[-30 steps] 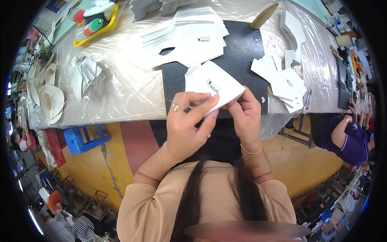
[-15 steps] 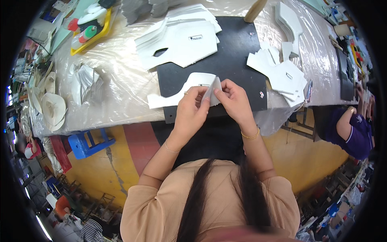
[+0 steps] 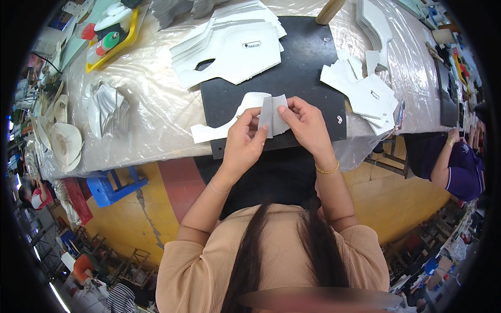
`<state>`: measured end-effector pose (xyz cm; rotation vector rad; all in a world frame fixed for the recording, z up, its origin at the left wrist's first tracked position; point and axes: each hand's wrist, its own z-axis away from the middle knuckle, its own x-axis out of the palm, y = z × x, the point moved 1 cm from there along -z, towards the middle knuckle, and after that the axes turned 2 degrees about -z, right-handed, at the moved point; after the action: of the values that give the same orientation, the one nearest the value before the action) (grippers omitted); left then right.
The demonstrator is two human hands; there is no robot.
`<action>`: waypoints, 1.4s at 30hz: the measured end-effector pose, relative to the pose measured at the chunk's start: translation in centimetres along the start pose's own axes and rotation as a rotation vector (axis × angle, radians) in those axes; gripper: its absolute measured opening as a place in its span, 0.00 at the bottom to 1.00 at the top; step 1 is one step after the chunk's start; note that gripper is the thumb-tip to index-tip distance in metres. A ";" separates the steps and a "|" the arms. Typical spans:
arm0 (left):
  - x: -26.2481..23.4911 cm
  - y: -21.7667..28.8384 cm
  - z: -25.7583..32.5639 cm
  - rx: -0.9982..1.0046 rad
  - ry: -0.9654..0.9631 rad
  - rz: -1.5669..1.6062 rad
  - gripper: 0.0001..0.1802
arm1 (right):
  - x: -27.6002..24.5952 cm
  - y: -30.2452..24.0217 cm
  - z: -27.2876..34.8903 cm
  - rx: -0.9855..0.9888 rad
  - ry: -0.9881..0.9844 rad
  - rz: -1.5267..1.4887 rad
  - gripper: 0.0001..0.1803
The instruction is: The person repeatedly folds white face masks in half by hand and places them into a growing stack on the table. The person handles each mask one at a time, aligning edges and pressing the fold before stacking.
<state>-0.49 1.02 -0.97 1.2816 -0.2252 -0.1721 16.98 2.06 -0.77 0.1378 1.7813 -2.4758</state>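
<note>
A flat white cut piece [image 3: 219, 131], leather-like with a curved outline, is held up above the near part of a black mat [image 3: 292, 62]. My left hand [image 3: 248, 135] grips its middle, thumb in front and fingers behind. My right hand [image 3: 302, 121] pinches its right part between thumb and fingers. Between my hands a grey strip [image 3: 267, 117] shows, with a fold line beside it. I cannot tell whether the strip is the piece's own underside or a separate layer. Some of the piece's right part is hidden by my fingers.
A stack of white cut pieces [image 3: 235, 52] overlaps the mat's far left; another fanned pile [image 3: 368, 99] lies at its right. A wooden handle [image 3: 330, 11] stands at the far edge. A yellow tray [image 3: 112, 57] with bottles sits far left. A blue stool [image 3: 112, 188] stands below.
My hands have spread the white piece's right part, which stood folded up, so the grey strip now faces up between them. My right hand has shifted slightly right.
</note>
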 end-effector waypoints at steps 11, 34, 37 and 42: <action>0.9 0.9 0.3 0.067 -0.003 -0.201 0.24 | 0.0 -2.4 0.3 -0.086 0.029 0.237 0.15; -1.2 -0.5 -1.2 0.004 0.061 -0.010 0.11 | -1.5 -1.2 -1.9 -0.044 -0.116 0.381 0.14; -1.0 -0.4 -1.2 -0.006 0.082 0.138 0.11 | -1.5 -1.1 -2.0 -0.023 -0.114 0.279 0.15; -0.9 -0.1 -1.0 -0.021 0.043 0.158 0.11 | -0.9 -1.1 -1.4 -0.023 -0.142 0.203 0.18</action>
<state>-1.14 2.19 -1.40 1.2401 -0.2864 -0.0121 17.78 3.78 -0.04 0.1298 1.6498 -2.2642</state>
